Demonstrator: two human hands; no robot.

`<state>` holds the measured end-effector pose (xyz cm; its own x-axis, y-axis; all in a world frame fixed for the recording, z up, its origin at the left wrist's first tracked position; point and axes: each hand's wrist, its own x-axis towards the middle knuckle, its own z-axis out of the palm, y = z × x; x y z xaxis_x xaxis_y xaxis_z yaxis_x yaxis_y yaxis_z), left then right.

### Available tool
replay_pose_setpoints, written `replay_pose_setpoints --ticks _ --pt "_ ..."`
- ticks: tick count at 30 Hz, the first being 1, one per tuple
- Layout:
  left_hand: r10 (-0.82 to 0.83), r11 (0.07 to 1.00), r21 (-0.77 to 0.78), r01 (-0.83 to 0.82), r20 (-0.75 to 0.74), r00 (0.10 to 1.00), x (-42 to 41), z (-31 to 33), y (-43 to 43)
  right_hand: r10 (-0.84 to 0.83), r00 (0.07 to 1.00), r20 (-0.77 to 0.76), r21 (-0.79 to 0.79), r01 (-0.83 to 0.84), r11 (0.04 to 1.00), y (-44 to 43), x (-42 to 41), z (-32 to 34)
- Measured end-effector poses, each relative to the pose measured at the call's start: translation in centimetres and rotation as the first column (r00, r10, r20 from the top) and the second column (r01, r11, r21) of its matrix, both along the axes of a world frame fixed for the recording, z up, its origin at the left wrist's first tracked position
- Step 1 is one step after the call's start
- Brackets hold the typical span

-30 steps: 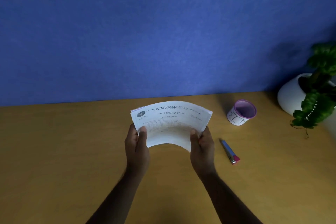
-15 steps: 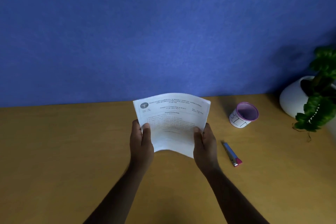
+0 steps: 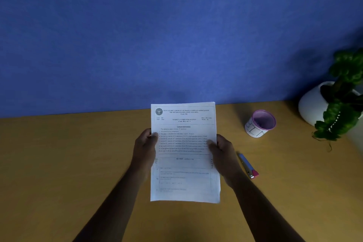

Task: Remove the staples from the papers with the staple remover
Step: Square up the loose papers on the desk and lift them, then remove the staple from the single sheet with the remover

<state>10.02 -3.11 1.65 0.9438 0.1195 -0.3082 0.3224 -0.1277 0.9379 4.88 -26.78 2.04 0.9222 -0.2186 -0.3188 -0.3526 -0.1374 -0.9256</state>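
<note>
A white printed set of papers (image 3: 184,163) is held up facing me over the middle of the wooden desk (image 3: 59,163). My left hand (image 3: 145,147) grips its left edge with the thumb on the front. On the opposite edge, my right hand (image 3: 222,151) holds on the same way. A blue staple remover (image 3: 247,165) with a pink end lies flat on the desk just right of my right hand, untouched. No staple can be made out on the sheets.
A small white cup (image 3: 259,124) with a purple rim and handwritten letters stands behind the staple remover. A white pot with a green plant (image 3: 334,102) sits at the far right. A blue wall (image 3: 176,35) rises behind the desk.
The papers were bent and partly lowered; both hands have raised and straightened them, so the whole front page now faces me. The staple remover has not moved.
</note>
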Motion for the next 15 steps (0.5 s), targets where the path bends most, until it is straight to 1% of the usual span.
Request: replay_pose_setpoints --ticks 2,6,8,10,11,13,14,15 --pt "0.005 0.999 0.035 -0.005 0.01 1.0 0.1 -0.6 -0.4 -0.014 1.0 -0.01 0.017 0.014 1.0 0.0 0.0 -0.2" --pt "0.027 0.996 0.08 -0.027 0.0 1.0 -0.1 -2.0 -0.9 -0.017 0.998 -0.058 0.0 0.017 1.0 -0.4 -0.3 -1.0" --pt "0.04 0.992 0.117 -0.038 -0.018 0.999 -0.4 -2.8 -1.0 0.005 0.996 -0.088 -0.09 -0.013 0.996 -1.2 -0.6 -1.4" --pt "0.054 0.989 0.138 -0.047 -0.045 0.998 -0.8 -3.6 -1.1 -0.006 0.996 -0.09 -0.281 -0.02 0.959 -2.7 -1.3 -1.9" --pt "0.061 0.988 0.146 -0.052 -0.056 0.997 -0.9 -3.9 -1.1 -0.033 0.995 -0.094 -0.407 -0.008 0.913 -3.7 -1.6 -2.3" --pt "0.07 0.986 0.159 -0.056 -0.082 0.994 -1.1 -4.4 -1.1 -0.112 0.984 -0.138 -0.659 -0.007 0.752 -6.0 -2.3 -2.8" --pt "0.07 0.985 0.164 -0.054 -0.094 0.993 -1.2 -4.7 -1.0 -0.151 0.972 -0.178 -0.739 -0.031 0.673 -7.1 -2.7 -3.1" --pt "0.068 0.985 0.168 -0.05 -0.103 0.992 -1.2 -4.9 -0.9 -0.179 0.959 -0.221 -0.786 -0.066 0.615 -8.1 -2.9 -3.6"
